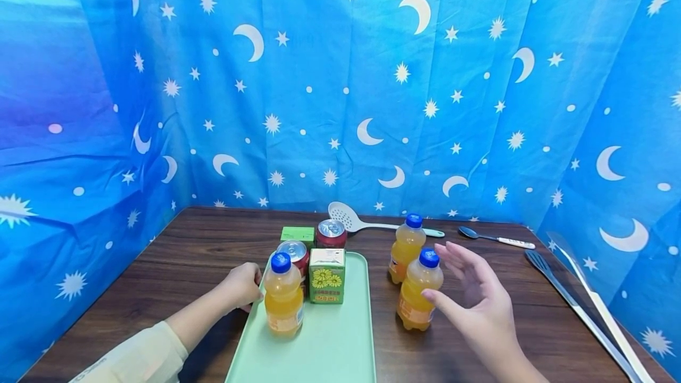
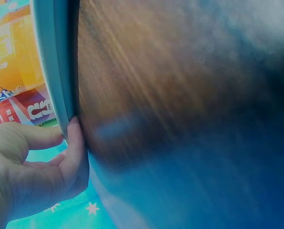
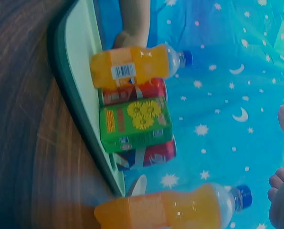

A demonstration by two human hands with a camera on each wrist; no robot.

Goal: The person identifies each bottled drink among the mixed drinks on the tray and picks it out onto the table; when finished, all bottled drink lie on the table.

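- Pinching the rim of a pale green, rectangular plastic tray (image 1: pixel 340 350), the person's left hand (image 1: pixel 242 285) has its thumb on the inner side and a finger on the outer, at the tray's left edge.
- The right hand (image 1: pixel 479 303) is spread, thumb held away from the fingers, just beside the nearer clear plastic bottle of orange drink with a blue cap (image 1: pixel 419 294); the right wrist view shows a gap between them.
- That bottle stands upright on the dark brown wooden table (image 1: pixel 175 265), right of the tray, with a matching farther bottle (image 1: pixel 408 247) behind it.
- On the tray, a third blue-capped orange bottle (image 1: pixel 284 306) stands upright near the left rim.
- Behind it is a red metal drink can (image 1: pixel 291 248); just beside that stands a green carton printed with yellow flowers (image 1: pixel 327 276), with a second red can (image 1: pixel 331 230) behind.
- A plain green box top (image 1: pixel 298 233) shows at the back; its base is hidden.
- A white perforated ladle (image 1: pixel 344 216) lies beyond the tray.
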